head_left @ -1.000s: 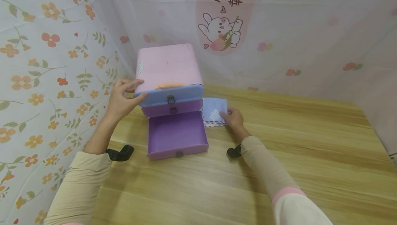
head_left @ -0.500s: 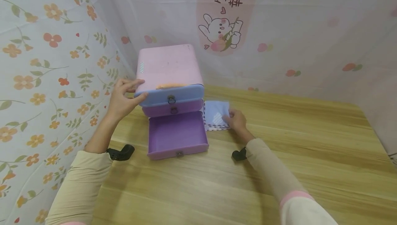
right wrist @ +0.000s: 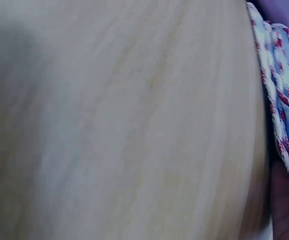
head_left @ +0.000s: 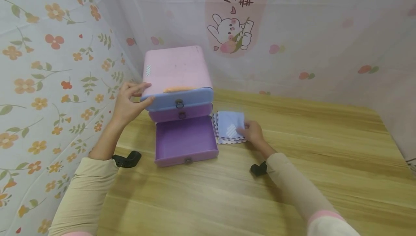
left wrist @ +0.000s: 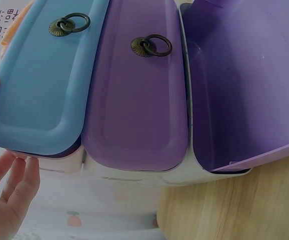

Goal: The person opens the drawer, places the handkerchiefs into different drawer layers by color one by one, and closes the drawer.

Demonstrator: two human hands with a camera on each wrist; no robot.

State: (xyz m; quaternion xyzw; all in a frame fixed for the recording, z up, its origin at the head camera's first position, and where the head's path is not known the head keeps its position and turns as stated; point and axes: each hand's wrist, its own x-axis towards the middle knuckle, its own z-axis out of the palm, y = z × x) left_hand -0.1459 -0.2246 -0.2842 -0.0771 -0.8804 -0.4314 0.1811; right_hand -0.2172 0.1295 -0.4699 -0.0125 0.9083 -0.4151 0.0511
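A small drawer cabinet (head_left: 177,68) with a pink top stands on the table; its upper blue drawer (head_left: 195,98) and the purple drawer (left wrist: 134,95) under it are pushed in, the blue one with a slight gap at its side. The bottom purple drawer (head_left: 185,138) is pulled out, its inside bare. My left hand (head_left: 126,104) rests against the cabinet's front left corner, thumb at the blue front, fingers spread over top and side. To the right, my right hand (head_left: 254,133) pinches the edge of a folded light blue cloth (head_left: 229,122) with a twisted-pattern border.
An orange piece (head_left: 178,89) lies on the cabinet top's front edge. Wooden table (head_left: 325,149) extends to the right and front. A floral curtain (head_left: 55,84) hangs close on the left, a printed cloth backdrop (head_left: 308,41) behind.
My right hand has drawn the folded cloth toward me and to the right, away from the cabinet's side. My left hand and the drawers have stayed in place.
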